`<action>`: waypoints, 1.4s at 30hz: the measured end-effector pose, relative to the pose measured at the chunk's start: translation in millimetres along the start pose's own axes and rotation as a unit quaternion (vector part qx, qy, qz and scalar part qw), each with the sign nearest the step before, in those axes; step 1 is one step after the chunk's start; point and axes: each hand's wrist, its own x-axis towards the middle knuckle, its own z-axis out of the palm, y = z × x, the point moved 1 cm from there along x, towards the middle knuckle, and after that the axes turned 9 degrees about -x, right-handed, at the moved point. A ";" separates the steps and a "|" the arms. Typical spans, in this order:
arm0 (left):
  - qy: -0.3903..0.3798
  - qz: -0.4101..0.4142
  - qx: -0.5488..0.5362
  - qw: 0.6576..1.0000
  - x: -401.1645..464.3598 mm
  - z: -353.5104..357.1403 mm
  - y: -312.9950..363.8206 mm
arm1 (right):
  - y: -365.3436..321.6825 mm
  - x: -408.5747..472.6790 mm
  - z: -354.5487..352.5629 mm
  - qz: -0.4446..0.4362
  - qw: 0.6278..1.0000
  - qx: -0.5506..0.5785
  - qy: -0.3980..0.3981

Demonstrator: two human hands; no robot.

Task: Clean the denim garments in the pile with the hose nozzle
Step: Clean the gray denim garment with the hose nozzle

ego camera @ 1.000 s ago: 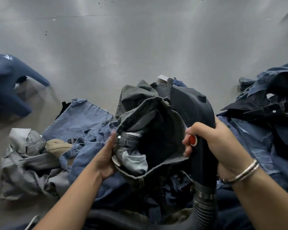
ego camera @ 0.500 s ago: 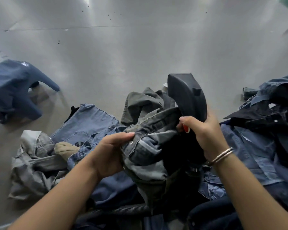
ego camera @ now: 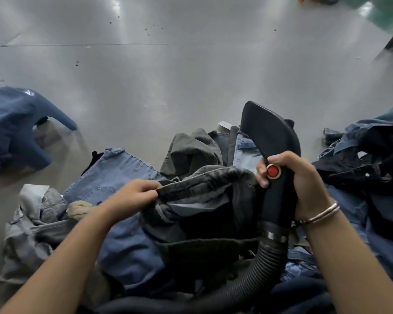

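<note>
- Floor [ego camera: 191, 87]: a grey, glossy surface is shown filling the upper half of the view, with dark specks scattered on it.
- Pile [ego camera: 127, 245]: denim garments in blue and grey are heaped across the lower half, directly below and between both forearms; a separate blue garment [ego camera: 11, 123] is seen lying well apart at the left.
- Hose [ego camera: 254, 275]: a black ribbed tube is seen curving up from the bottom of the frame to a metal collar at the nozzle's base.
- Nozzle [ego camera: 272, 141]: a black body is held nearly upright at the right, its long axis running from the collar up and away, the flared mouth topmost and clear of the cloth.
- Jeans [ego camera: 202, 184]: a dark grey pair is stretched by the waistband between the hands, its edge lying roughly crosswise, just left of the nozzle.
- Right hand [ego camera: 300, 177]: it is wrapped around the nozzle grip, beside the red button [ego camera: 273, 171]; it is judged the nearer for lowering the mouth leftward onto the jeans.
- Left hand [ego camera: 136, 196]: the waistband's left end is pinched in curled fingers.
</note>
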 end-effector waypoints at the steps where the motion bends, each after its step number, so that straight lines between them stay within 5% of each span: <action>1: 0.042 0.042 0.096 0.994 2.6 5.3 3.4 | -0.9 -1.3 1.8 0.011 1.000 0.010 -0.016; 4: -0.007 0.171 0.042 0.984 0.7 34.8 23.1 | -2.0 -4.0 14.4 0.021 0.998 0.031 -0.060; 7: -0.082 0.182 -0.068 0.978 1.9 57.4 44.5 | -2.7 -4.7 19.8 0.028 0.994 0.043 -0.101; 10: -0.126 0.097 -0.148 0.976 0.8 51.6 48.3 | -3.0 1.6 13.4 0.027 0.997 0.047 -0.055; 14: -0.222 -0.079 -0.318 0.918 -3.4 64.4 46.2 | 6.1 15.3 2.2 0.047 0.996 0.057 0.047; 17: -0.222 -0.141 -0.437 0.860 -4.8 73.1 41.2 | 13.8 19.4 2.9 0.032 0.997 -0.004 0.073; 22: -0.129 -0.093 -0.576 0.801 -1.7 57.7 40.0 | 2.1 10.6 -12.1 -0.032 0.986 -0.045 0.159; 26: -0.075 -0.045 -0.652 0.753 8.6 48.2 43.6 | -3.2 -0.9 -6.7 -0.017 0.989 -0.065 0.133; 32: -0.034 -0.021 -0.675 0.737 21.6 35.7 41.2 | 9.0 -13.9 23.5 -0.008 0.990 -0.139 0.029; 39: 0.007 0.101 -0.678 0.728 11.2 -12.1 41.6 | 3.6 -22.4 14.1 -0.021 0.994 -0.094 0.054; 42: -0.004 0.076 -0.661 0.746 13.4 1.4 44.1 | 2.0 -31.5 23.5 -0.014 0.991 -0.128 -0.032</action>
